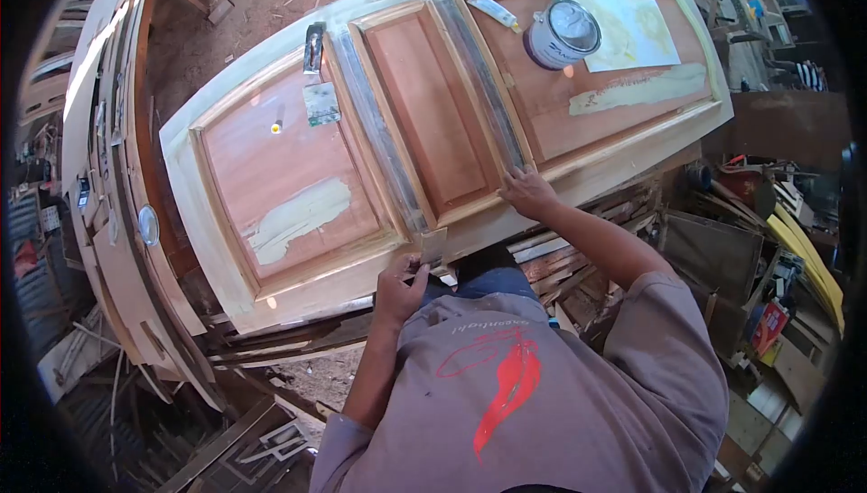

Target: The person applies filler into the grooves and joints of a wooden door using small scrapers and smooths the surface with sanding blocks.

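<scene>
A panelled wooden door (470, 231) lies flat in front of me, with patches of pale filler on its panels and frame. My right hand (530, 195) rests on the near rail at the foot of the grey strip (483, 78), fingers apart and touching the wood. At the door's near edge, my left hand (400, 293) is closed, thumb and fingers pinched together. A small flat tan piece (434, 246) is close to its fingertips; whether the hand grips it is unclear.
On the door are an open can (562, 34), a tube (494, 12), a filler-smeared white sheet (637, 32), a flat scraper (321, 105), a dark-handled blade (313, 49) and a small yellow-tipped item (276, 127). Boards (126, 159) lean at left; scrap wood lies nearby.
</scene>
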Demonstrator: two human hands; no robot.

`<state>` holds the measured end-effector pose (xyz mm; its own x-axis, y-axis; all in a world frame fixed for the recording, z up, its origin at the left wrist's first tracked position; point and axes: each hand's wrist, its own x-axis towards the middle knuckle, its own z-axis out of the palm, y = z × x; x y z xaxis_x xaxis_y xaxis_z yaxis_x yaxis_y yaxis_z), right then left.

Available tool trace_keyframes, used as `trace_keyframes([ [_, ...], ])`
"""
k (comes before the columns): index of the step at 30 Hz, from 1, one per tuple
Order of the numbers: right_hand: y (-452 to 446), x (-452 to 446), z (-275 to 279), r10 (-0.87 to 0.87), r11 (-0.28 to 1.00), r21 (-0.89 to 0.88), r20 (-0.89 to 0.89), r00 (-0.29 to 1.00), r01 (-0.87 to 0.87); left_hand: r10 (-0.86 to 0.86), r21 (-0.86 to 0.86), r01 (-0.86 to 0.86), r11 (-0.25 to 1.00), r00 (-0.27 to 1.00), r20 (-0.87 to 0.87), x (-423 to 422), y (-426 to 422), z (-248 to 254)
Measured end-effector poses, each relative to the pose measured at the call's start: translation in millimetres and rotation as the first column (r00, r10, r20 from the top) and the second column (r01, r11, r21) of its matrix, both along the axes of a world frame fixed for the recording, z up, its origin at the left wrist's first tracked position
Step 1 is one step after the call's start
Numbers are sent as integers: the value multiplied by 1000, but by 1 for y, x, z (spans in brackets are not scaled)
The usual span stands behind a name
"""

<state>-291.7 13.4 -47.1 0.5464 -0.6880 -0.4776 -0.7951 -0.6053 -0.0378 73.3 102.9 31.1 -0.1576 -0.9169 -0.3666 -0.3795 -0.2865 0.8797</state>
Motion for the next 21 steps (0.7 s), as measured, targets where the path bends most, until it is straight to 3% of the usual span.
trace_keyframes([
  [4, -19, 26, 12, 309, 948, 11, -264, 913, -318, -22, -66, 22, 998, 1000, -6, 29, -16, -4],
  [7, -18, 45, 1, 134, 976, -141, -197, 971, -164, 73, -83, -76, 994, 996, -47, 55, -24, -14],
  [11, 10, 45, 4, -201, 978, 1, -222, 954, 206, 194, 35, -191, 981, 964, -179, 80, -32, -31],
  [13, 8, 60, 14, -412, 904, 28, -210, 887, 427, 261, 100, -243, 965, 932, -253, 87, -35, -28],
  [16, -41, 92, 63, -672, 619, 441, -132, 729, 650, 334, 218, -268, 938, 869, -366, 84, -32, -38],
  [18, -35, 100, 50, -791, 555, 664, 236, 564, 501, 388, 267, -293, 918, 801, -456, 69, -36, -23],
  [19, -32, 112, 54, -862, 456, 820, 310, 400, 345, 413, 289, -303, 908, 761, -500, 57, -39, -18],
  [20, -27, 124, 59, -919, 362, 921, 328, 220, 141, 434, 321, -301, 898, 729, -530, 44, -39, -15],
  [21, -24, 134, 72, -973, 216, 974, 220, 68, -61, 456, 354, -299, 886, 695, -556, 29, -38, -12],
])
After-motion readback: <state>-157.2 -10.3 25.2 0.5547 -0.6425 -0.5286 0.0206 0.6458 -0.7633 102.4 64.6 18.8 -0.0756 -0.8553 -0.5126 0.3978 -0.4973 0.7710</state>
